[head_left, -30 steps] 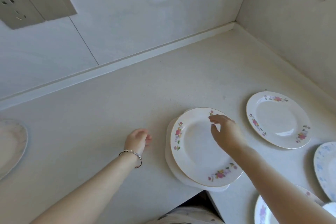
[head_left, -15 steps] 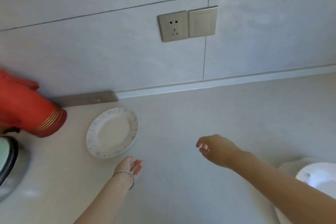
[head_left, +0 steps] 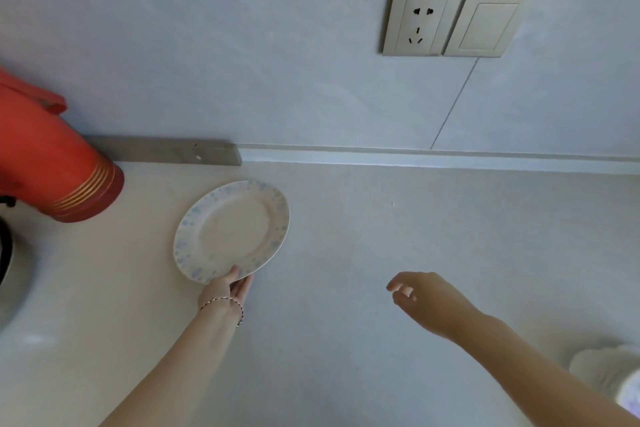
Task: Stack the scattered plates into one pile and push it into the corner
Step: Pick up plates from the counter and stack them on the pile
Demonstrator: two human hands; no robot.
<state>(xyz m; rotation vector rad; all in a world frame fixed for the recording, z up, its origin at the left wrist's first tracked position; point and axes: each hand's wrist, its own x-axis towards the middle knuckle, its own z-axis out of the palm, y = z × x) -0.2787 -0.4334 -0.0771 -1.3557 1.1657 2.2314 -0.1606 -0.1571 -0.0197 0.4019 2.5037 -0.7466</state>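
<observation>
The left hand (head_left: 227, 288) pinches the near rim of the blue-speckled plate (head_left: 232, 230): the thumb lies on top of the rim and the fingers (head_left: 245, 285) reach under it, held close together. The plate stretches away from those fingertips toward the wall, over the pale counter (head_left: 346, 253); whether its far edge rests on the counter or is lifted I cannot tell. A thin beaded bracelet (head_left: 223, 302) circles the wrist just behind the hand. Well to the right of the left fingers, the right hand (head_left: 429, 302) hovers above the counter, its fingers loosely curled and a little apart, holding nothing. Past that forearm, at the lower right edge, part of a blurred pile of white plates (head_left: 599, 371) shows. Left of the plate, beyond the left fingertips, is a red flask (head_left: 59, 177) with gold bands, beside a grey metal strip (head_left: 166, 151) at the foot of the wall. High above the right fingertips a wall socket (head_left: 420, 21) sits against a blank switch (head_left: 490, 22)
</observation>
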